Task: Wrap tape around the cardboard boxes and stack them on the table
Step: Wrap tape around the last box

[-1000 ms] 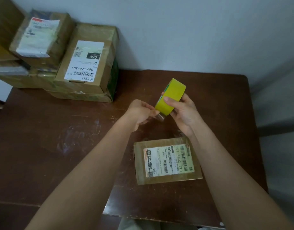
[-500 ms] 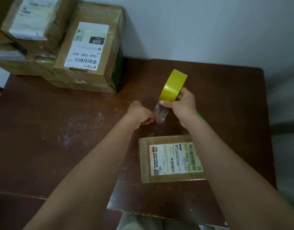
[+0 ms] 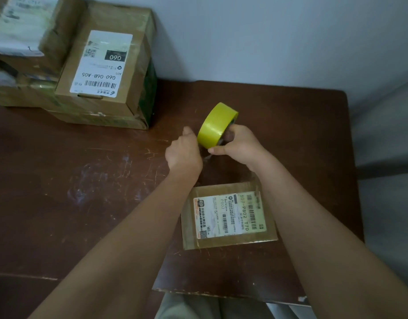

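Small box [image 3: 229, 216]: lying flat on the worktop [image 3: 71, 192] at about five o'clock from the middle of the view, label up, between the two forearms. It is sitting nearest the person, probably so the tape can be brought straight down onto it; it looks like the next box to be wrapped.

Left hand [image 3: 183, 153]: hovering just past the small box, at about twelve o'clock from it. Its fingers are curling in toward the roll and appear to be pinching the loose end of clear film, though the fingertips themselves are hidden behind the back of the hand.

Right hand [image 3: 241, 146]: gripping the tape roll [image 3: 218, 125], fingers wrapping its edge and reaching into the core. Holding it that way is likely letting the roll turn while the other hand draws the strip off.

Tape roll: yellow, being held above the worktop on a tilt, touching both hands, well apart from the small box.

Step in hand: by my judgement, a length of tape is being freed before it is laid on the box; no fresh strip is showing on it yet.

Stacked boxes [image 3: 104, 65]: piling up at ten o'clock, against the wall, the labelled one resting on a wider box.
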